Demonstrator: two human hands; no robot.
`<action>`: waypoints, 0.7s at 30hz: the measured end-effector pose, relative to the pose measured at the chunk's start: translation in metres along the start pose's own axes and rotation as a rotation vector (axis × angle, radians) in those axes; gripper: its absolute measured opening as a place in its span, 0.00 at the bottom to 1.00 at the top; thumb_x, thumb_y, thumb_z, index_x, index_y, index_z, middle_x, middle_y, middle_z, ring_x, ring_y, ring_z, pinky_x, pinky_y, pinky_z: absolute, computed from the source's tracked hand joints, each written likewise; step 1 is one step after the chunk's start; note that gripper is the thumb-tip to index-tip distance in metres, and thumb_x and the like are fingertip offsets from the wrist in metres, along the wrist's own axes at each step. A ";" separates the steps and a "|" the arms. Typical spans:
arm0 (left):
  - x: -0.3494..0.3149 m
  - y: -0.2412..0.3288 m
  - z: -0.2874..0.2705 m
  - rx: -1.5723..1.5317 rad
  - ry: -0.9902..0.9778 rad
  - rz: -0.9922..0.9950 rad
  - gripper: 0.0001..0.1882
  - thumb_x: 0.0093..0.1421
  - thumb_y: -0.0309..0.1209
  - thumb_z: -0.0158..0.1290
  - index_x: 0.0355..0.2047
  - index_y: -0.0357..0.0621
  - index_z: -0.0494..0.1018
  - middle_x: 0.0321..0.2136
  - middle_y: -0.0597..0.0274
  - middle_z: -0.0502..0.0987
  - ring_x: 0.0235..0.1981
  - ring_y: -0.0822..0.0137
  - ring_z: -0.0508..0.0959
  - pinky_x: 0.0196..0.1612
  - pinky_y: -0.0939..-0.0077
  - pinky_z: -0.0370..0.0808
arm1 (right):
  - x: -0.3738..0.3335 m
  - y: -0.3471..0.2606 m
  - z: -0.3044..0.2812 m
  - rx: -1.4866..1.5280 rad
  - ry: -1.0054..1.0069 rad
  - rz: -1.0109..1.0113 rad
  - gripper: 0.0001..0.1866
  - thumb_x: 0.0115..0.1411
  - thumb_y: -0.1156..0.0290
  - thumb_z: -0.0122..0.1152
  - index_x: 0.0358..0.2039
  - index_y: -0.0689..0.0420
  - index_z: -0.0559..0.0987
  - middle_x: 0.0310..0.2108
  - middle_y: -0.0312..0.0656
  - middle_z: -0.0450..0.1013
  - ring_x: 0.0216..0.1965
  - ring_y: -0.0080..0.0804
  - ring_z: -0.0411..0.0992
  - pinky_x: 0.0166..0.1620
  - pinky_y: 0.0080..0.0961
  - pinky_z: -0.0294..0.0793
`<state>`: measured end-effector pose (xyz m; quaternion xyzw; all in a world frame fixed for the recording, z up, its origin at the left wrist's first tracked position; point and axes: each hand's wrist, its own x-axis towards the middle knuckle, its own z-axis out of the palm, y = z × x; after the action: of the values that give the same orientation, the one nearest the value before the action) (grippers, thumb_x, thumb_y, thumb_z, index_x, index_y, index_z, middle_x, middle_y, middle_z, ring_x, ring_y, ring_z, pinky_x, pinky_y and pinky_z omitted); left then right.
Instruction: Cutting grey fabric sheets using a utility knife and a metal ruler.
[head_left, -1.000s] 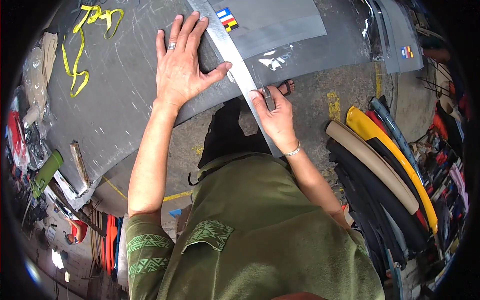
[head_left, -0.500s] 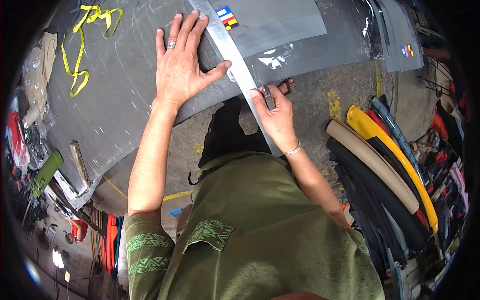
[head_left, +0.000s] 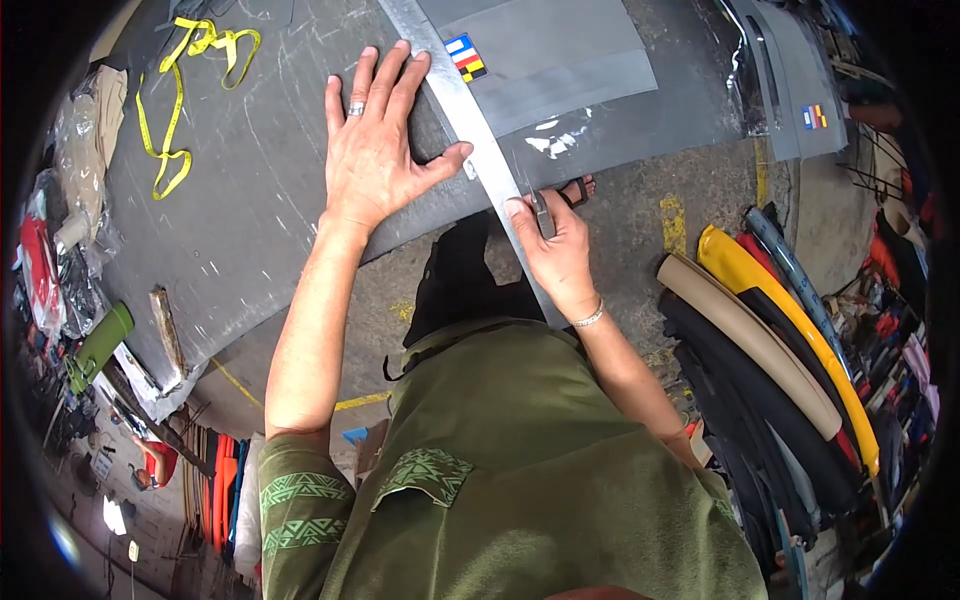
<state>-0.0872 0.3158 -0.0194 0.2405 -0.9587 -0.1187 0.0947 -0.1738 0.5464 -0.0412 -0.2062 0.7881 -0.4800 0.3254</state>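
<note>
My left hand [head_left: 375, 165] lies flat on the dark grey table surface [head_left: 240, 170], fingers stretched, its thumb and fingertips against a long metal straightedge [head_left: 470, 125]. The straightedge runs diagonally across the table and sticks out past its near edge toward my body. My right hand [head_left: 558, 250] is closed around a small dark-handled utility knife [head_left: 543, 213], held beside the straightedge just off the table edge; its thin tip points away from me. To the right of the straightedge lies a grey fabric piece [head_left: 560, 80] with a colourful flag patch [head_left: 465, 58], along with shiny clear plastic [head_left: 550, 138].
A yellow tape measure [head_left: 170, 130] lies loose at the table's left. Fabric rolls in beige [head_left: 750, 340], yellow [head_left: 800, 350] and black stand on the right. Another grey piece [head_left: 800, 90] with a patch hangs at the far right. Plastic-wrapped bundles [head_left: 85, 150] crowd the left.
The whole view has shifted slightly, so everything sits a little lower and to the right. Both hands keep their hold and place along the straightedge.
</note>
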 end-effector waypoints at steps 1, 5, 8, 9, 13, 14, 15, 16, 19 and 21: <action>0.000 0.000 0.000 0.000 -0.001 0.000 0.54 0.48 0.66 0.63 0.70 0.53 0.62 0.72 0.62 0.60 0.74 0.50 0.56 0.73 0.33 0.46 | 0.000 0.000 0.000 0.000 0.000 0.001 0.16 0.63 0.62 0.70 0.37 0.63 0.78 0.24 0.48 0.73 0.23 0.35 0.71 0.31 0.31 0.72; 0.000 0.000 0.000 0.000 -0.004 0.000 0.54 0.48 0.66 0.63 0.70 0.53 0.62 0.72 0.62 0.60 0.74 0.50 0.56 0.73 0.33 0.46 | 0.000 -0.002 -0.001 -0.014 -0.001 0.004 0.16 0.63 0.62 0.70 0.37 0.63 0.78 0.24 0.49 0.73 0.23 0.36 0.71 0.31 0.31 0.72; 0.000 0.000 0.000 0.000 -0.003 -0.001 0.54 0.48 0.66 0.63 0.70 0.54 0.62 0.72 0.62 0.60 0.74 0.50 0.55 0.73 0.33 0.46 | 0.000 -0.004 -0.001 -0.004 0.004 -0.003 0.17 0.64 0.61 0.70 0.37 0.63 0.78 0.24 0.49 0.73 0.23 0.36 0.71 0.31 0.31 0.72; 0.000 -0.001 0.001 -0.001 -0.001 -0.001 0.54 0.48 0.66 0.63 0.70 0.54 0.62 0.72 0.63 0.60 0.74 0.50 0.55 0.73 0.33 0.46 | 0.000 -0.003 0.000 0.011 0.010 -0.014 0.17 0.64 0.61 0.70 0.38 0.63 0.78 0.24 0.49 0.73 0.23 0.36 0.71 0.32 0.31 0.72; 0.000 -0.001 0.002 -0.006 -0.001 -0.005 0.54 0.48 0.67 0.62 0.70 0.54 0.62 0.72 0.63 0.60 0.74 0.51 0.55 0.73 0.34 0.45 | 0.000 -0.001 0.000 -0.008 0.014 -0.016 0.17 0.63 0.60 0.70 0.38 0.63 0.78 0.24 0.50 0.72 0.23 0.36 0.70 0.32 0.31 0.72; -0.001 -0.001 0.003 -0.003 0.001 -0.004 0.53 0.49 0.67 0.62 0.70 0.54 0.62 0.72 0.63 0.60 0.74 0.51 0.55 0.73 0.34 0.45 | 0.000 -0.002 -0.001 -0.016 0.013 -0.013 0.18 0.63 0.60 0.70 0.38 0.64 0.78 0.24 0.50 0.72 0.24 0.36 0.69 0.32 0.31 0.72; -0.001 -0.001 0.003 0.000 0.002 -0.003 0.53 0.49 0.67 0.61 0.70 0.54 0.62 0.72 0.63 0.60 0.75 0.52 0.55 0.74 0.34 0.45 | 0.000 -0.003 -0.001 -0.024 0.012 -0.010 0.18 0.63 0.61 0.70 0.38 0.64 0.78 0.24 0.50 0.72 0.24 0.36 0.68 0.32 0.31 0.72; -0.001 -0.002 0.003 -0.003 0.001 -0.004 0.53 0.49 0.67 0.61 0.70 0.54 0.62 0.72 0.63 0.60 0.75 0.52 0.55 0.74 0.34 0.45 | 0.000 -0.003 -0.001 -0.027 0.011 -0.009 0.18 0.63 0.61 0.70 0.38 0.64 0.78 0.24 0.50 0.72 0.24 0.36 0.68 0.32 0.31 0.72; -0.001 -0.002 0.003 -0.018 0.011 0.008 0.52 0.52 0.67 0.60 0.70 0.55 0.61 0.72 0.63 0.60 0.75 0.53 0.54 0.74 0.35 0.44 | 0.000 -0.003 -0.001 -0.046 0.020 0.007 0.17 0.63 0.61 0.70 0.38 0.64 0.78 0.24 0.50 0.71 0.24 0.37 0.68 0.33 0.32 0.72; -0.002 -0.004 0.003 -0.008 -0.004 0.007 0.50 0.53 0.64 0.60 0.71 0.55 0.60 0.73 0.63 0.58 0.76 0.53 0.52 0.74 0.36 0.42 | 0.000 -0.004 0.000 -0.032 0.015 0.017 0.17 0.63 0.61 0.70 0.38 0.64 0.78 0.24 0.50 0.72 0.24 0.38 0.69 0.33 0.32 0.73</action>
<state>-0.0841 0.3141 -0.0232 0.2364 -0.9593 -0.1228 0.0940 -0.1739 0.5445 -0.0381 -0.2013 0.7998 -0.4663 0.3201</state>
